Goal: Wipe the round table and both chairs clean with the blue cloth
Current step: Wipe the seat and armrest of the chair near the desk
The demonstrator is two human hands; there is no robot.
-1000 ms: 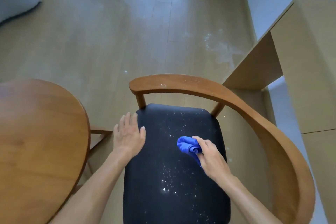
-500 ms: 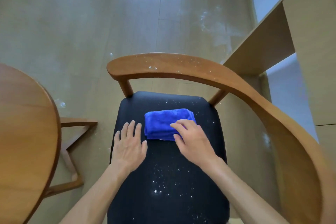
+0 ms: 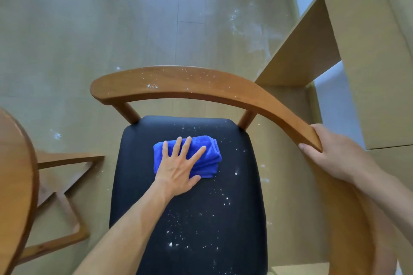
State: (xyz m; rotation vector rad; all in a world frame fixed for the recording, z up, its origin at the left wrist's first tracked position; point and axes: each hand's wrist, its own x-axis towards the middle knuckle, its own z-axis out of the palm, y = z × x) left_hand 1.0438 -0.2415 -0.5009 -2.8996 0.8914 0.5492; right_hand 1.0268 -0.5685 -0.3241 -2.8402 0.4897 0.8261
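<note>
Left hand [image 3: 178, 169] flat, fingers straight, pressing cloth [image 3: 210, 154] on chair [image 3: 201, 219] seat; right hand [image 3: 330, 154] grip clamped on backrest [image 3: 201, 85].

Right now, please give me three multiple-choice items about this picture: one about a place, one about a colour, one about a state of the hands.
1. Where does the blue cloth lie?
A. on the round table
B. on the black seat
C. on the floor

2. What colour are the specks on the seat?
A. white
B. red
C. green

3. What does the right hand do?
A. presses the cloth
B. hangs free
C. grips the chair's curved wooden rail

Answers: 1 B, the cloth lies folded on the seat under the flat left hand. 2 A, white specks dot the seat. 3 C, its fingers curl round the rail.
</note>
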